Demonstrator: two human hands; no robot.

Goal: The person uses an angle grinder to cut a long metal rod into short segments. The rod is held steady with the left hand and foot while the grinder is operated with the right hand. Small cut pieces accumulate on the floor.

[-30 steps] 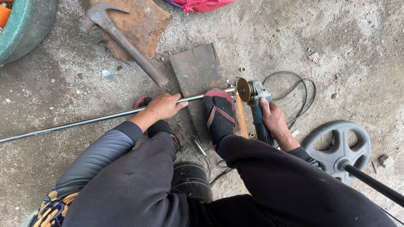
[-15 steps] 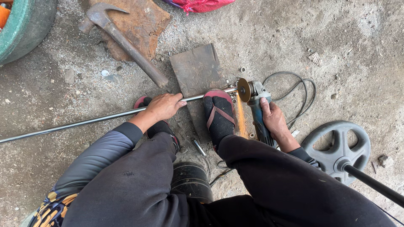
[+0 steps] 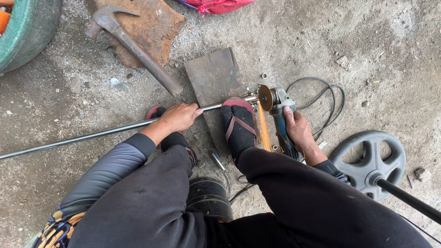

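Even soft daylight, faint shadows, sharp throughout

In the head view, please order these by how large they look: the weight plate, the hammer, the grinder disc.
1. Hammer, longest.
2. Weight plate; it covers more area, so these two are unsure.
3. Grinder disc, clearly smallest.

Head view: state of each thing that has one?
Angle grinder: running, sparks at the disc.
Metal rod: lying across the block, being cut at its end.
Left hand: gripping the rod.
Right hand: gripping the grinder.
Hammer: lying unused.
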